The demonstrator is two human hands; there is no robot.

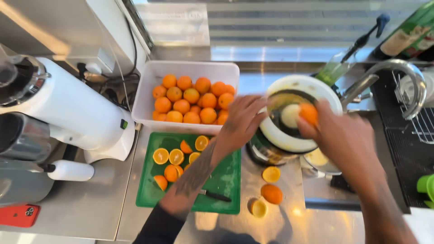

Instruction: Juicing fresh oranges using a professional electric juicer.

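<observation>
1. The right hand [337, 133] has its fingers [305, 129] curled around an orange half [309, 113], pinching it just beside the pale reamer cone [289, 115] of a citrus juicer [294, 142]; whether the fruit touches the cone cannot be told.
2. The left hand [242, 122] lies flat against the juicer's left rim, its fingers [257, 106] loosely spread and holding nothing. The hand is blurred.
3. The juicer has a white rim around a dark bowl and stands on the steel surface [90, 212], near a sink tap [398, 77] to its right.
4. Under the left forearm lies a green cutting board [226, 180]. On it are several cut orange halves [168, 157], some cut side up, and a black-handled knife [216, 196] near the board's front edge.
5. Behind the board, touching its far edge, stands a white tub [190, 68] filled with whole oranges [192, 101].
6. On the surface in front of the juicer lie three spent halves [271, 193], apart from one another.
7. At the far left stands a large white machine [77, 108], with a red phone [18, 215] lying near the front edge of the surface.
8. A green bottle [407, 34] stands at the top right, beyond the tap.
</observation>
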